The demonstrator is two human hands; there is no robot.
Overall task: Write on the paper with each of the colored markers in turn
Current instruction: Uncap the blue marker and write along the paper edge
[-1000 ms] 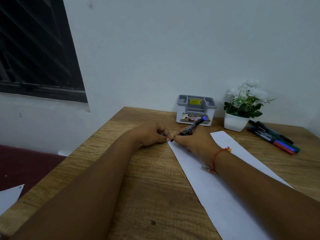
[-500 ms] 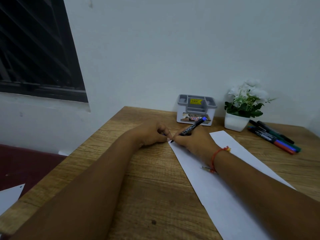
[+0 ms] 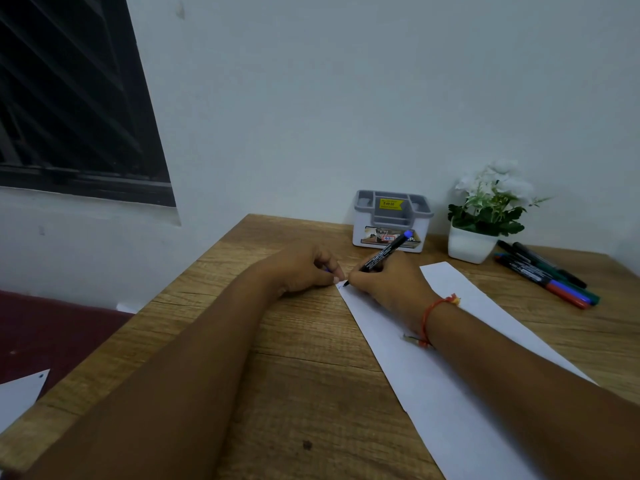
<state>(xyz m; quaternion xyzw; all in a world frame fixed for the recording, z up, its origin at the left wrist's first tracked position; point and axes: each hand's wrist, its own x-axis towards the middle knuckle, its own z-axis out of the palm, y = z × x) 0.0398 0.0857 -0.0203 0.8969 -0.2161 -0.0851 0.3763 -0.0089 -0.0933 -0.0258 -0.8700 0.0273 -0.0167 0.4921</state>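
A long white paper (image 3: 450, 393) lies slantwise on the wooden table (image 3: 277, 358). My right hand (image 3: 388, 285) grips a black marker with a blue end (image 3: 384, 252), its tip touching the paper's far left corner, where a faint small mark shows. My left hand (image 3: 304, 268) rests on the table right beside that corner, fingers curled, with a bit of a blue cap (image 3: 326, 270) showing between them. Several other markers (image 3: 547, 275) with black, blue, red and green ends lie together at the far right of the table.
A grey and white desk organiser (image 3: 391, 220) stands against the wall behind my hands. A white pot with white flowers (image 3: 471, 244) stands to its right, next to the markers. Another sheet (image 3: 17, 393) lies off the table at lower left.
The marker in my right hand has shifted slightly at the paper's corner and a faint mark now shows there. My left hand has stayed in place.
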